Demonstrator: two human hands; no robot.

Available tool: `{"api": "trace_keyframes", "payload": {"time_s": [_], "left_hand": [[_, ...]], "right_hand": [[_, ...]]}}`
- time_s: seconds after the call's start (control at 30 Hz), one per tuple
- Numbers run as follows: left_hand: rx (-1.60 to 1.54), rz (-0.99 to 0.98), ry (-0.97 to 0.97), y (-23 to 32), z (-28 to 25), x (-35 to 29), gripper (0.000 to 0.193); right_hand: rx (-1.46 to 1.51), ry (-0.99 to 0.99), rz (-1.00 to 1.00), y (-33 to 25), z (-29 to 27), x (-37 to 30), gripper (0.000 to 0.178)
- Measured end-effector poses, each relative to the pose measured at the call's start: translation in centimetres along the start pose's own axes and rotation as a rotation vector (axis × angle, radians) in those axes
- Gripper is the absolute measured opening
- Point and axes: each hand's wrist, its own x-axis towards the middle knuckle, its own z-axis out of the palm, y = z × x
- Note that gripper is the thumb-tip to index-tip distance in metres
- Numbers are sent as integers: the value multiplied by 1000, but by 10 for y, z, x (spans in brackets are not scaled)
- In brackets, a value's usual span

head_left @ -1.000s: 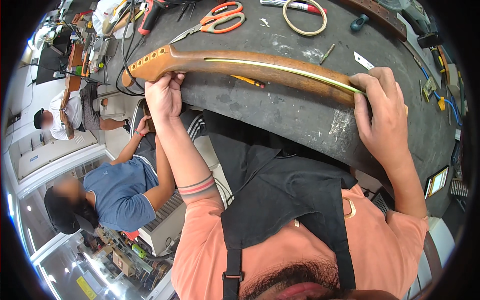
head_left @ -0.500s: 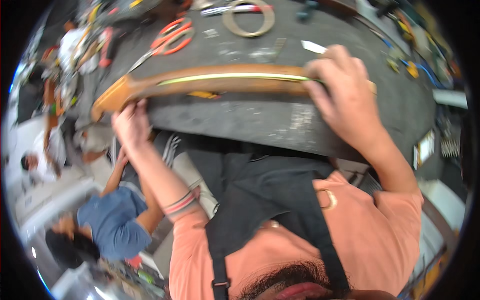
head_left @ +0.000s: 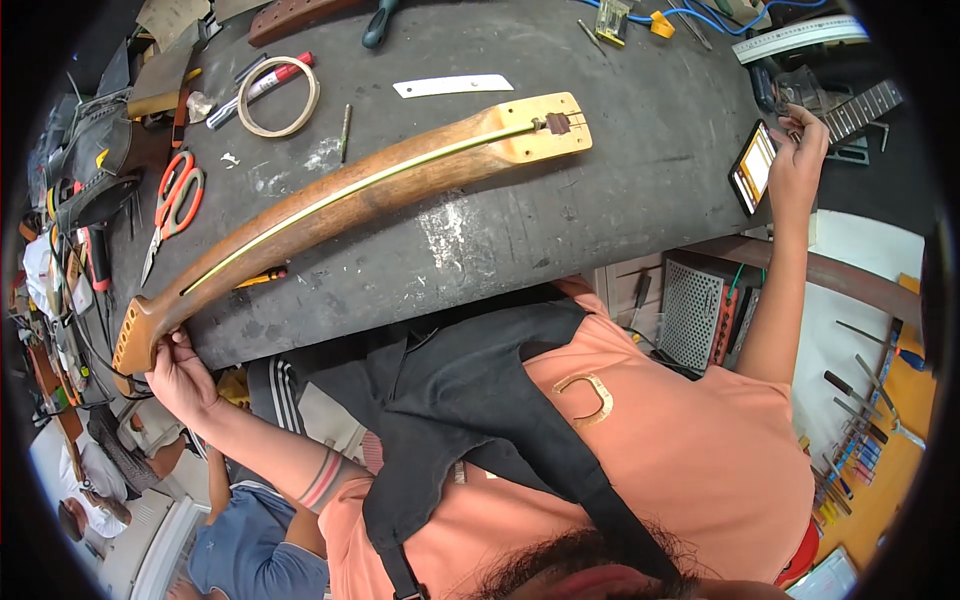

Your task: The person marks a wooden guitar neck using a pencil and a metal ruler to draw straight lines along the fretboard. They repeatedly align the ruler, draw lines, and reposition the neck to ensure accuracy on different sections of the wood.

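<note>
Left hand (head_left: 180, 372) grips the headstock of the guitar neck (head_left: 350, 195); right hand (head_left: 795, 155) closes around the phone (head_left: 752, 167). Keep that grip firm on the workbench (head_left: 600, 200).

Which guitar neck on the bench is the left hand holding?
The long brown neck lying diagonally across the bench, gripped at its headstock by the left hand; the dark fretted neck lies at the far right.
</note>
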Motion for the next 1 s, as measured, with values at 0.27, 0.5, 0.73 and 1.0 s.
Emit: {"api": "trace_keyframes", "payload": {"time_s": [0.27, 0.5, 0.73, 1.0], "left_hand": [[28, -4, -2, 3, 5, -6, 30], [38, 0, 44, 2, 5, -6, 31], [20, 6, 24, 1, -4, -4, 34], [42, 30, 23, 3, 1, -5, 31]], "right_hand": [[-15, -51, 6, 30, 18, 4, 49], [51, -74, -26, 43, 26, 4, 46], [21, -69, -16, 36, 24, 9, 44], [389, 109, -270, -149, 30, 13, 29]]}}
